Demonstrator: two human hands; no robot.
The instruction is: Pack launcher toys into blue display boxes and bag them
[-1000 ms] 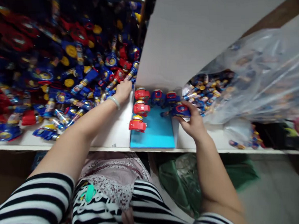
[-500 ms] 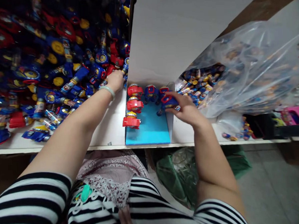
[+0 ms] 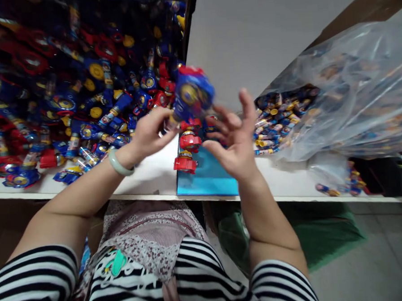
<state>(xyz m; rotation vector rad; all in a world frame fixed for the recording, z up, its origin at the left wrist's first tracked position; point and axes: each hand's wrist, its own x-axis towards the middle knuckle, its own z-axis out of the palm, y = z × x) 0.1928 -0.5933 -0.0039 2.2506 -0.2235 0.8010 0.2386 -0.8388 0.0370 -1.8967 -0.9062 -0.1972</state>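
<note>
My left hand (image 3: 153, 131) pinches the tube end of a blue toy (image 3: 193, 92) with a round yellow face and a red edge. The toy is raised above the blue box (image 3: 209, 177) and smeared by motion. Just right of it, my right hand (image 3: 236, 137) has its fingers spread and holds nothing. Several red toys (image 3: 184, 162) with yellow tops stand in a column along the box's left side. Blue toys at the box's back are mostly hidden behind my right hand.
A large heap of red and blue toys (image 3: 94, 106) fills the left. On the right, a clear plastic bag (image 3: 346, 102) lies by a pile of small printed tubes (image 3: 276, 119). A white panel (image 3: 249, 35) rises behind the box. Below the shelf is a green sack (image 3: 320, 234).
My left hand has lifted a blue toy out of the heap and brought it over the box. My right hand has let go of the blue toy in the box and opened.
</note>
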